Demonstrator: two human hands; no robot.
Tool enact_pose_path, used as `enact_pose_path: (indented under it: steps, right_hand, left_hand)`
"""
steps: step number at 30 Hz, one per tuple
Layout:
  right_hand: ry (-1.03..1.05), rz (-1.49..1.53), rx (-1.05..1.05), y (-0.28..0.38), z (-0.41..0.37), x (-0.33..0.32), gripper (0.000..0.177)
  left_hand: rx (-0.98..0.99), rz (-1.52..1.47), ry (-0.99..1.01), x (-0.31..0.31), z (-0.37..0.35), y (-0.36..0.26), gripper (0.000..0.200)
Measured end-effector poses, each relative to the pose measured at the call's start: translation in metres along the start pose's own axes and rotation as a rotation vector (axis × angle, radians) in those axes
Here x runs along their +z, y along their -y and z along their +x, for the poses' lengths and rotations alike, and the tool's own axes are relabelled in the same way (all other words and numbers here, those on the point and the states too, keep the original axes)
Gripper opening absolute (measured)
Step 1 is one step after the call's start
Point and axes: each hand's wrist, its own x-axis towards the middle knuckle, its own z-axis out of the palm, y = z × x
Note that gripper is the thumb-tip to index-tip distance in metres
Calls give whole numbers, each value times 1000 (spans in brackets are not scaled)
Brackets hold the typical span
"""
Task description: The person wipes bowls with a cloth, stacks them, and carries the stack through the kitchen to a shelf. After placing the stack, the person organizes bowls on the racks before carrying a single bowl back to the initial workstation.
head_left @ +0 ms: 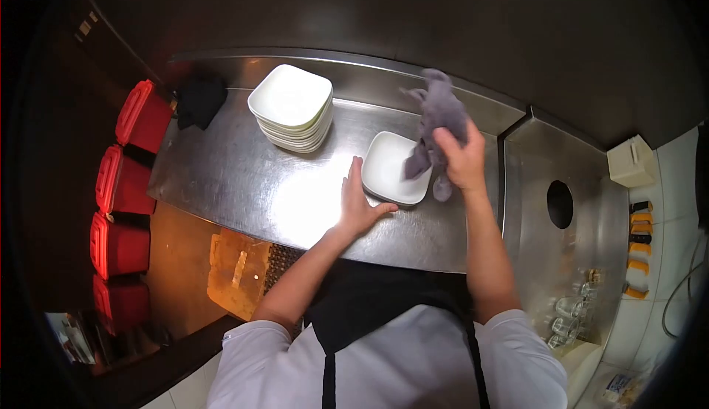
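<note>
One square white plate (pixel 388 171) lies on the steel bench (pixel 221 172), just beside a stack of plates (pixel 292 106). The left hand (pixel 360 206) rests flat, fingers spread, against its near edge. The right hand (pixel 461 159) is clamped on a grey cloth (pixel 441 110) above its far side. This looks like wiping, which calls for a steadied plate.

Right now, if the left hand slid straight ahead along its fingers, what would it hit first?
Likely the left rim of the single white plate, right beside the left hand; missing that, only bare counter up to its back ledge.
</note>
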Motion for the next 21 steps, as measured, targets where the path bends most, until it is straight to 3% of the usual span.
enact_pose_path:
  steps: [2,4,6,9,12,13,16,17,18,20,21]
  right_hand:
    - [3,-456,-161,-17,0,11,41]
    - [148,-844,-375,-41,-3,27,41]
    - [286,-1085,-247,-92,-21,43,43]
    - [363,-1058,133,-80,-36,73,46]
    - [359,-213,382,-104,-34,76,47]
    - [297,206,638,-57,-32,69,47]
    - [344,218,337,-40,-21,54,42]
    - [359,-233,246,-29,-12,40,40]
    - [194,-517,-35,-32,-8,42,39]
    - [259,-1021,-289,-46,-7,32,39]
    - [291,-1082,-237,-63,-13,34,40]
  left_hand:
    - [-33,43,0,4,-1,-3,138]
    - [-57,69,-7,9,-2,-5,138]
    - [-70,84,-16,12,-2,-3,136]
    - [-34,120,-66,13,1,-1,131]
    - [-126,22,-45,11,-2,-5,132]
    - [-137,-6,-43,7,-5,-9,132]
    - [-87,-19,-57,5,-5,-6,138]
    - [-39,23,-74,5,-4,-5,138]
    - [16,68,-88,5,-3,-4,138]
    - [97,97,-120,10,-3,5,135]
    - [119,117,-128,12,-3,8,134]
